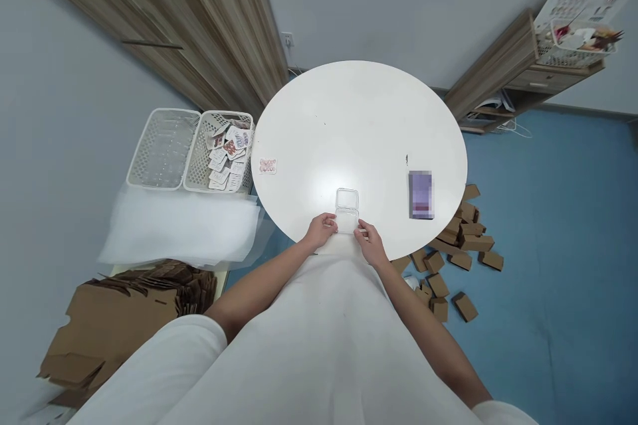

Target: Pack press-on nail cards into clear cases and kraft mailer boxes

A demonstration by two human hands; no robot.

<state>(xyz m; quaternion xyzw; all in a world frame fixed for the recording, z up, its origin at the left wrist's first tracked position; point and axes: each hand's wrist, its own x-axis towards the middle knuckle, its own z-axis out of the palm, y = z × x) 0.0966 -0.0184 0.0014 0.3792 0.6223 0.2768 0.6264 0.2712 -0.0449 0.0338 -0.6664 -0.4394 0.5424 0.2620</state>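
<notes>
Clear box (347,219) partly behind fingers (363,233), purple item (421,194) under coarse pixels, pink-marked card (268,166) too tiny for detail.

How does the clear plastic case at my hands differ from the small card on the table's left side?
The clear plastic case is see-through and plain; the small card is pale with rows of pink shapes.
The case stands open, its lid folded back; the card lies flat.
The case is between your left hand and right hand; neither touches the card.
Both show against the white table.
</notes>
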